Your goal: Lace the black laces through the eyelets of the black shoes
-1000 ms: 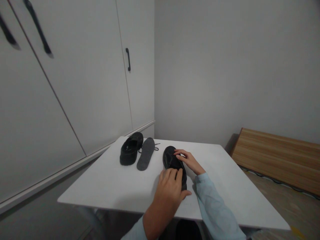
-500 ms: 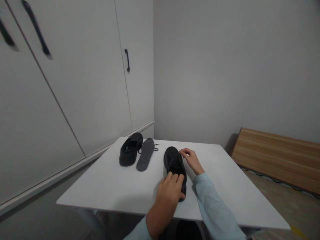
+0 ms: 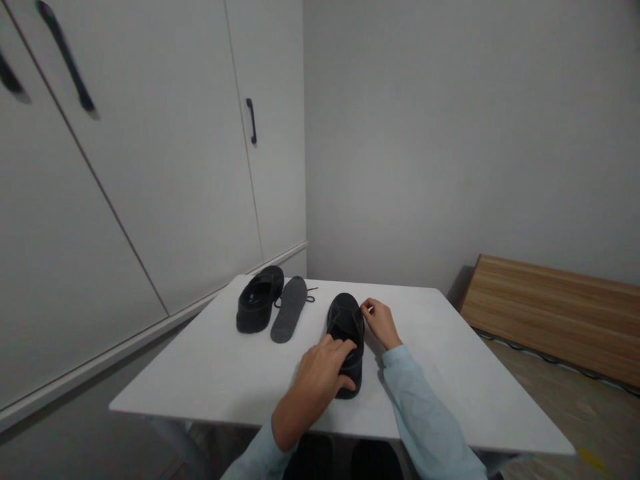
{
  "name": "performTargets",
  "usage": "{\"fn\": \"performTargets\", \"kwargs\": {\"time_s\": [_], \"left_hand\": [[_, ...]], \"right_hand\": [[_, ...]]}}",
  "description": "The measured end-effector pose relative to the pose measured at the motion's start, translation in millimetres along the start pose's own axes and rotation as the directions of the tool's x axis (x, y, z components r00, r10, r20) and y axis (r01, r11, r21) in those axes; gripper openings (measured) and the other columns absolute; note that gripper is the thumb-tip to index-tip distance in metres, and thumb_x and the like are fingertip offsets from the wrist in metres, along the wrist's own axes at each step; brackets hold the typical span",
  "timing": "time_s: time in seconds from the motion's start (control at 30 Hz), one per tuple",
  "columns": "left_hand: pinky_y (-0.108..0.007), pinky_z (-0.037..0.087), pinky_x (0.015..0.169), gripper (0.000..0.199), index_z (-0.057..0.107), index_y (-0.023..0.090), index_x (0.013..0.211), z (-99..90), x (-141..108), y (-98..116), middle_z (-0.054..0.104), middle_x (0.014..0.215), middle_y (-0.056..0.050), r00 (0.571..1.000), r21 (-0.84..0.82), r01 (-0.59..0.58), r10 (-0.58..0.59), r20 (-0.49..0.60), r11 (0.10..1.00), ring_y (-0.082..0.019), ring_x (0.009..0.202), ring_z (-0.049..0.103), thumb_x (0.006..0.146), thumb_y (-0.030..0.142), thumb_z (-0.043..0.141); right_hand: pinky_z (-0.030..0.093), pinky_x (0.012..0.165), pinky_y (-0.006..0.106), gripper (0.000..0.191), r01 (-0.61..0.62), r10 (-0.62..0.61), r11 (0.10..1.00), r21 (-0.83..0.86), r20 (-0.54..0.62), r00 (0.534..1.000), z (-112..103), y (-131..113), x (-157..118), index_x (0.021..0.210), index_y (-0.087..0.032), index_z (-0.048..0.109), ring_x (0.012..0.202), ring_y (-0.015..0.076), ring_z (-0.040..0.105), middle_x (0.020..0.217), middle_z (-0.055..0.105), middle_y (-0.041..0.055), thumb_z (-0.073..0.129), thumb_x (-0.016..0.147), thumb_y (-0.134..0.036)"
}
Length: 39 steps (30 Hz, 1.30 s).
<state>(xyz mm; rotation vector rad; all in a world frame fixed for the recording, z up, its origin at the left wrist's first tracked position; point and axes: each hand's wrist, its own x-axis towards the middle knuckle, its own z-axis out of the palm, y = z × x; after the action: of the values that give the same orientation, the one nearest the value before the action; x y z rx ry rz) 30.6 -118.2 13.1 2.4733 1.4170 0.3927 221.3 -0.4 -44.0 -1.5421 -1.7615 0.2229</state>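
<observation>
A black shoe (image 3: 345, 311) stands on the white table (image 3: 235, 380), its toe pointing away from me. My left hand (image 3: 323, 363) lies over the left side of its opening, gripping the shoe with the thumb near the heel and the fingers at the opening. At the right side of the toe, my right hand (image 3: 379, 320) has thumb and forefinger pinched together; what is between them is too small to make out. Farther left are a second black shoe (image 3: 255, 317) and, beside it, a dark grey insole (image 3: 290, 310) lying flat.
White cabinet doors (image 3: 150, 167) with black handles rise at the left. A grey wall (image 3: 450, 133) stands behind the table. On the right, beyond the table edge, is a wood-grain board (image 3: 550, 313) with a cable along its lower edge.
The heel of the near shoe has swung left, so the shoe points straighter. My left hand has moved left with it. My right hand's fingers have drawn closer together.
</observation>
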Motion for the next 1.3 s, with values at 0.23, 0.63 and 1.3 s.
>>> {"fn": "performTargets", "kwargs": {"time_s": [0.23,0.63,1.3], "left_hand": [[-0.029,0.04,0.081,0.044,0.056,0.026,0.112,-14.0,0.7,-6.4,0.063,0.105,0.0,0.996,-0.08,-0.074,0.07,-0.056,0.994,-0.021,0.102,0.052,0.071,0.025,0.073],[-0.03,0.04,0.085,0.037,0.056,0.027,0.112,-53.1,-6.7,-27.1,0.059,0.105,-0.001,0.99,-0.083,-0.122,0.116,-0.083,0.989,-0.02,0.104,0.05,0.076,0.022,0.066],[-0.032,0.043,0.089,0.032,0.057,0.022,0.114,-51.0,1.5,-101.4,0.058,0.108,-0.006,0.943,-0.025,0.016,-0.024,-0.333,1.0,-0.021,0.107,0.048,0.082,0.02,0.059]], "right_hand": [[0.039,0.068,0.026,0.022,-0.062,0.061,0.997,-0.056,-0.01,0.998,-1.3,1.7,1.0,0.076,-0.017,0.065,0.067,0.016,0.06,0.078,0.069,0.0054,0.044,0.081,-0.023],[0.039,0.068,0.025,0.022,-0.069,0.069,0.991,-0.116,0.003,0.998,-0.1,3.6,0.4,0.076,-0.018,0.065,0.07,0.0159,0.061,0.08,0.07,0.0057,0.044,0.081,-0.023],[0.039,0.067,0.024,0.022,-0.081,0.084,0.986,-0.145,0.014,0.996,2.0,6.8,0.0,0.078,-0.017,0.066,0.068,0.0153,0.06,0.08,0.07,0.0057,0.045,0.081,-0.021]]}}
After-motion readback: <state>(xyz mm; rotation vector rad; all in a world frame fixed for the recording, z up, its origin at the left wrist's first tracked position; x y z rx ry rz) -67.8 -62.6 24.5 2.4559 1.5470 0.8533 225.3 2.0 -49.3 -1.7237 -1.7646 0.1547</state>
